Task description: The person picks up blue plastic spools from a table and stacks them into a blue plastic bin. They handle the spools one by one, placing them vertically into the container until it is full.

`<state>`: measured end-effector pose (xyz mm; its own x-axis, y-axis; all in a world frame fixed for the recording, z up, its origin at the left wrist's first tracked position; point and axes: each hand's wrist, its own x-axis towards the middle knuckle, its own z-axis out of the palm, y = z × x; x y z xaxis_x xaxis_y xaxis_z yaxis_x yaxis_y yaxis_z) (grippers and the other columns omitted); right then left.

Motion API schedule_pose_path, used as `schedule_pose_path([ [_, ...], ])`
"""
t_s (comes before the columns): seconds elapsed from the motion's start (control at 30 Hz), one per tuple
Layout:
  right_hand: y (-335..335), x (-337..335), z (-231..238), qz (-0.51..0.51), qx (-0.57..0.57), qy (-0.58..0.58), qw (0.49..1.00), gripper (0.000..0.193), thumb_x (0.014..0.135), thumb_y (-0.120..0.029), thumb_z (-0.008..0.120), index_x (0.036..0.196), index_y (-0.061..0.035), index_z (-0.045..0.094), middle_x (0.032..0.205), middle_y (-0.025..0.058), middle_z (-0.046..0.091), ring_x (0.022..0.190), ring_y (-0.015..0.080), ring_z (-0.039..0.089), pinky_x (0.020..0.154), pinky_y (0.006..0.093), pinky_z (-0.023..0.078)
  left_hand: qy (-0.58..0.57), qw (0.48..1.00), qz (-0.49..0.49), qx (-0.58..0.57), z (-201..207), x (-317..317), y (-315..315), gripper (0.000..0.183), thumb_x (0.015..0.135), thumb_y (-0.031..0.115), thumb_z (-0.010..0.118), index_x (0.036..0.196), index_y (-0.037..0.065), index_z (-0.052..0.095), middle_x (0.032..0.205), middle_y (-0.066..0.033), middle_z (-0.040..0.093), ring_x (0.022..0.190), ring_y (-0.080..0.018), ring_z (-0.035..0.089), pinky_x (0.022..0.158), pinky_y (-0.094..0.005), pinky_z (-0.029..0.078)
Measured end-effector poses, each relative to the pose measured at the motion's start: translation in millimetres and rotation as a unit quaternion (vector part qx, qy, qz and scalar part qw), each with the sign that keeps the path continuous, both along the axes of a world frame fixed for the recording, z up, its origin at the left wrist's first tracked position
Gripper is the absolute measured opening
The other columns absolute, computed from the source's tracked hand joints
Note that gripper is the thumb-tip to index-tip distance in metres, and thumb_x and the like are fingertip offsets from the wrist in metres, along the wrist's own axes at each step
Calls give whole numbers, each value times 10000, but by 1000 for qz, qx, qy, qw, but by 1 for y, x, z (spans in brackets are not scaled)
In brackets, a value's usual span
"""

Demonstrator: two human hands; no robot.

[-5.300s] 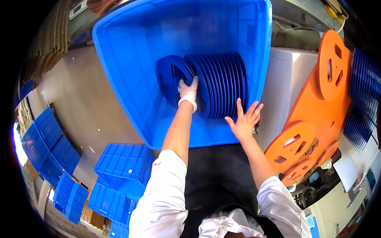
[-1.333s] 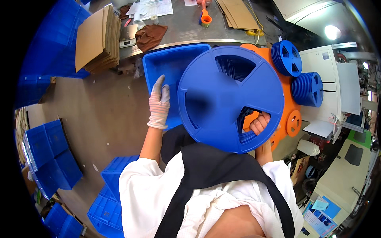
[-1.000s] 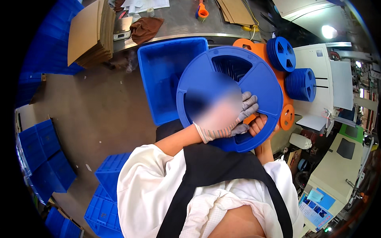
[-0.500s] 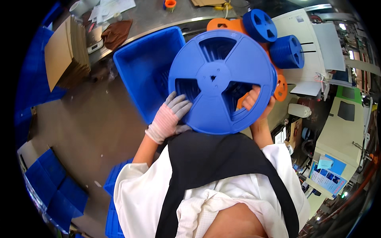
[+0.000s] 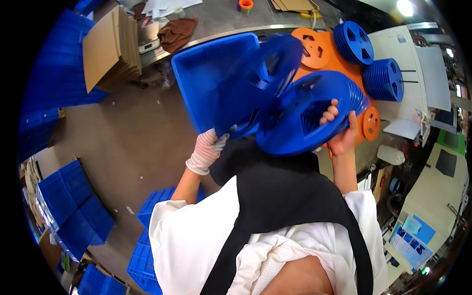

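Note:
In my left hand (image 5: 207, 150), which wears a pale striped glove, the near rim of a blue plastic reel (image 5: 237, 98) is gripped. That reel stands tilted up and is smeared by motion. My bare right hand (image 5: 343, 136) clasps a stack of blue reels (image 5: 290, 132) at its right side, its fingers reaching through a cutout. The stack leans, with the edges of several reels showing at its right. Between the tilted reel and the stack there is a wedge-shaped gap. Below the tilted reel, partly covered by it, stands a blue plastic bin (image 5: 194, 73).
Orange reels (image 5: 310, 46) lie beyond the stack, with two more stacks of blue reels (image 5: 353, 42) at the back right. A metal workbench (image 5: 216, 22) crosses the back. Cardboard sheets (image 5: 105, 51) stand at the left; blue crates (image 5: 147, 263) stand near my left side.
The front reel has swung up and left off the stack in my left hand. The stack in my right hand has tipped over to the right. My whole view has shifted left.

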<state>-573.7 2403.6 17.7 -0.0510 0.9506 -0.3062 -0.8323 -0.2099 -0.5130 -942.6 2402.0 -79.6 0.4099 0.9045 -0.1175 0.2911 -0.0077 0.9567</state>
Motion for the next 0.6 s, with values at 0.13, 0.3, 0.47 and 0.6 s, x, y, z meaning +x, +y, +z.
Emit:
schedule_pose_path([
  [0.13,-22,8,-7,-26,-33,-26,999,432,899,-364,608,1158,-33,510,829,22,462,758,164,450,804,348,415,-365,862,203,-289,-3,-15,-6,267,920,90,635,1185,76,607,1080,-99,677,1005,-251,671,833,-383,579],
  [0.3,-38,17,-7,-31,-36,-25,999,373,871,-303,595,1126,-39,530,811,28,491,745,165,475,789,354,437,-463,790,247,-317,-20,-25,-18,313,881,165,710,1149,53,594,1068,-110,658,1034,-288,659,859,-418,601],
  [0.47,-36,17,-12,-28,-30,-24,999,384,871,-295,588,1140,-29,522,822,35,494,756,169,491,796,364,453,-482,768,261,-332,-26,-26,-26,324,881,160,707,1158,33,596,1081,-122,664,1040,-303,663,852,-431,606],
  [0.6,-38,20,-12,-25,-33,-24,999,384,877,-278,606,1147,-34,483,828,22,457,755,154,462,800,341,436,-464,770,280,-338,-34,-28,-29,350,885,156,703,1186,23,585,1103,-133,666,1064,-315,654,870,-442,596],
])
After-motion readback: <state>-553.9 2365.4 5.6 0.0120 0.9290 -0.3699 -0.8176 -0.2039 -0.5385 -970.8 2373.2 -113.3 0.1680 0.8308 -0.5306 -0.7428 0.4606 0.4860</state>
